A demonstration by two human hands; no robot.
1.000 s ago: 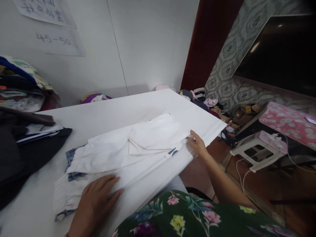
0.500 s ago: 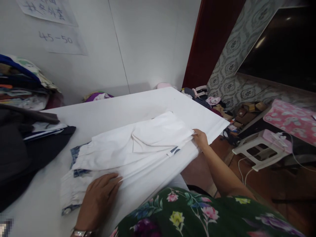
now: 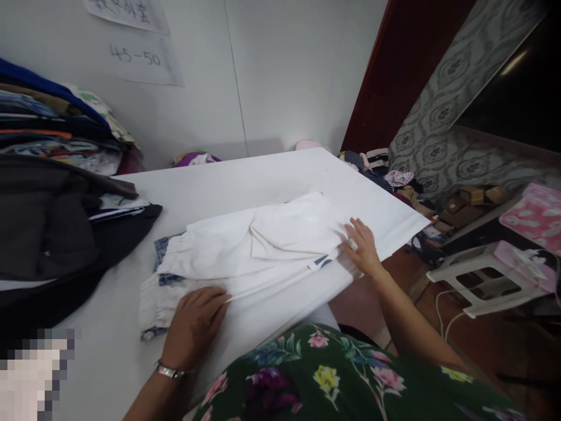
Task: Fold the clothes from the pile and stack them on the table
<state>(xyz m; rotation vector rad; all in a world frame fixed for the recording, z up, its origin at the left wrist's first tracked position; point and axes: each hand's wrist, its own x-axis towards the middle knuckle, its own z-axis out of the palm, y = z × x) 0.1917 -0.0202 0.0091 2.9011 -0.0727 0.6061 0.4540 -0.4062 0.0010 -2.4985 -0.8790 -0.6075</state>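
Observation:
White trousers (image 3: 219,251) lie folded lengthwise on the white table (image 3: 372,204). Their gathered waistband, with blue plaid lining showing, is at the left, and one leg is folded back over the middle. My left hand (image 3: 199,318) is on the near edge below the waistband, thumb and fingertips pinching the cloth where a thin ridge starts. At the right end, by the leg hems, my right hand (image 3: 363,245) has its fingers spread and touches or hovers just over the cloth; which of the two I cannot tell. A dark blue-and-white patch (image 3: 322,262) shows near the hem.
Dark garments (image 3: 56,222) are heaped on the table's left, with a stack of folded clothes (image 3: 56,126) behind. Past the right edge stand a plastic stool (image 3: 486,280), cardboard boxes (image 3: 468,202) and piled clothes (image 3: 385,172). A pixelated patch (image 3: 35,374) covers the lower left corner.
My right hand has let go of the hem end and its fingers have spread. My left hand keeps its place on the near edge. The view has swung left.

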